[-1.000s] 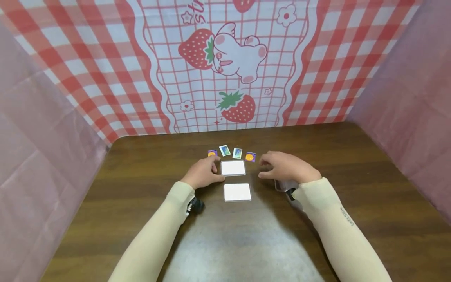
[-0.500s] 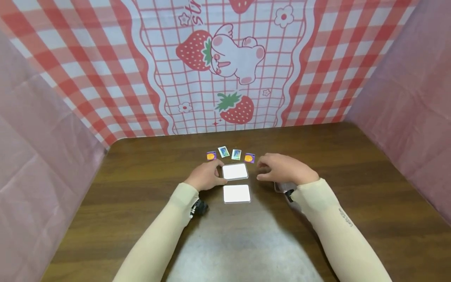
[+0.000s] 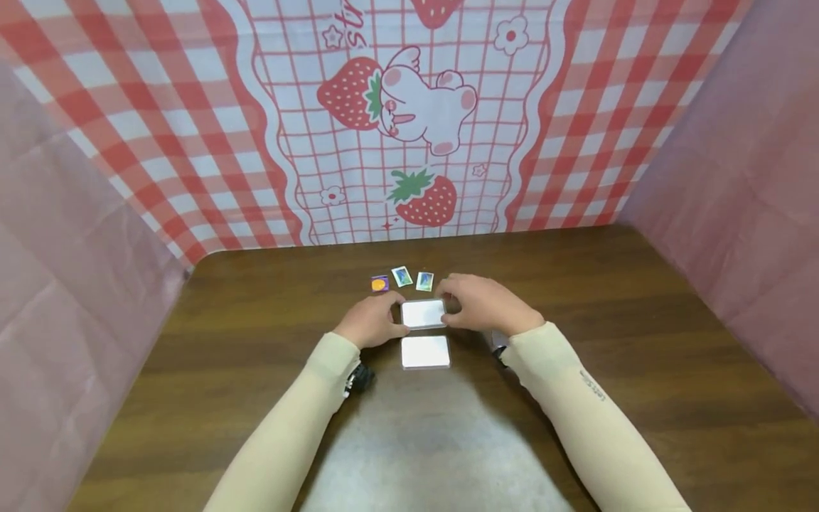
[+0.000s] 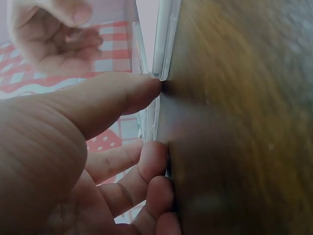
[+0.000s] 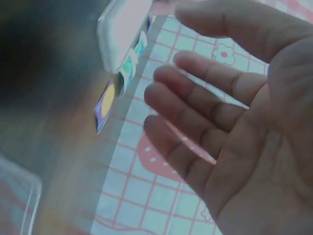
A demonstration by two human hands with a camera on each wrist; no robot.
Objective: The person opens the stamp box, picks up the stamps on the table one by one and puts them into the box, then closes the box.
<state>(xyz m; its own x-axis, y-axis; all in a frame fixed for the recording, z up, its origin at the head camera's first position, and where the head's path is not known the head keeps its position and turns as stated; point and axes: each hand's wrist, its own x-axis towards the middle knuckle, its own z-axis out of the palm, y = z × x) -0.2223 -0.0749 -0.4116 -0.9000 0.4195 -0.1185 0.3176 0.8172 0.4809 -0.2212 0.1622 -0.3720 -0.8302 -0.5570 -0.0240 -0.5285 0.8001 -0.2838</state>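
In the head view my left hand pinches the left end of the farther clear flat case with a white face, thumb on its near side and fingers on its far side. My right hand is over the right end of this case, fingers extended and spread in the right wrist view, gripping nothing. A second white-faced case lies just nearer. Beyond them lie small picture cards: a purple card with an orange round and two blue-green ones. Another purple card shows only in the right wrist view.
A clear plastic piece lies on the table under my right wrist, mostly hidden in the head view. The brown wooden table ends at a strawberry-print cloth behind. Pink cloth hangs at both sides.
My right hand has moved left to the farther case's right end, covering the rightmost small card. That case has shifted slightly closer to the nearer one with my left hand.
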